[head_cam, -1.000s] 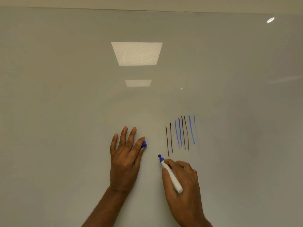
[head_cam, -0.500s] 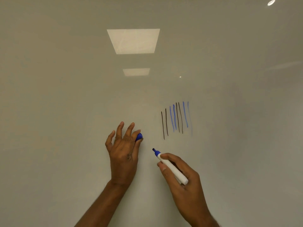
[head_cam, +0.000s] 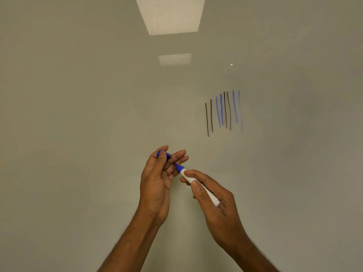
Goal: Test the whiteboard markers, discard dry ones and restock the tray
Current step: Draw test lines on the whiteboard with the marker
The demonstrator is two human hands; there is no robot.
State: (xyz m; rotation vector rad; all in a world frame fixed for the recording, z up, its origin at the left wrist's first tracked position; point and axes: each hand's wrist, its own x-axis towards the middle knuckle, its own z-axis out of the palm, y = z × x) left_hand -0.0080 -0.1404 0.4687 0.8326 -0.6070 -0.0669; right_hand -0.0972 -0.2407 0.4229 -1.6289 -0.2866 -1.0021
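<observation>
Recapping step, as judged: left hand (head_cam: 157, 185) half open, pinching the blue cap (head_cam: 164, 155) between thumb and fingers; right hand (head_cam: 216, 209) curled round the white marker (head_cam: 188, 178), tip just at the cap mouth, near and left of the test strokes (head_cam: 222, 112) on the whiteboard (head_cam: 78, 114). Keep barrel and cap in line, then press until seated.

surface: whiteboard (head_cam: 78, 134), pale grey, glossy, fills the view | marks: eight upright strokes (head_cam: 222, 112) in a tight row right of centre, paired from the left: black, blue, black, blue | rightmost blue stroke (head_cam: 240, 112) faint | sheen: two light panels (head_cam: 170, 15) reflected near top
</observation>
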